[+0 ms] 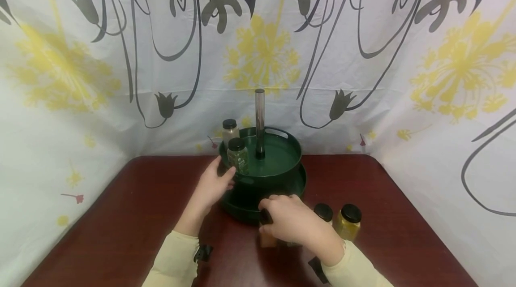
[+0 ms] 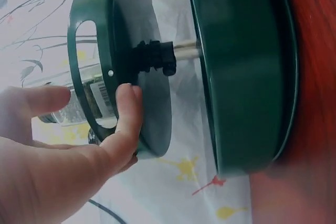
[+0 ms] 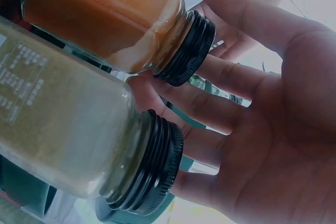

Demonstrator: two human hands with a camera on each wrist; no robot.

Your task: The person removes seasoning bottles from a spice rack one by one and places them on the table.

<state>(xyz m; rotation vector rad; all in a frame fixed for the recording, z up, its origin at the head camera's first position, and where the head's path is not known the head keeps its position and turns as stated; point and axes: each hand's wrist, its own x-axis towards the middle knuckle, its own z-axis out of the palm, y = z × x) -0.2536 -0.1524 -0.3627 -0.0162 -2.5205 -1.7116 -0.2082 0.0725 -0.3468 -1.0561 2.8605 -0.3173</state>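
Note:
A two-tier green round tray stand stands on the table, its upper tray point(image 1: 278, 157) carrying two black-lidded jars. One is a jar of green herbs point(image 1: 238, 159), the other a pale jar point(image 1: 230, 132) behind it. My left hand point(image 1: 212, 184) is at the upper tray's left rim. In the left wrist view, its fingers spread about the handle cutout, one fingertip against the tray wall point(image 2: 92, 3). My right hand point(image 1: 292, 217) is over an orange spice jar point(image 1: 268, 238). In the right wrist view, its extended thumb and fingers lie around the black lid point(image 3: 188, 48).
A yellow spice jar point(image 1: 348, 224) and a jar with a pale greenish filling point(image 3: 68, 114) stand close beside the right hand. A metal pole point(image 1: 260, 117) rises from the upper tray. The lower tray point(image 2: 247, 77) sits on the dark red table point(image 1: 161, 188). Patterned cloth hangs around.

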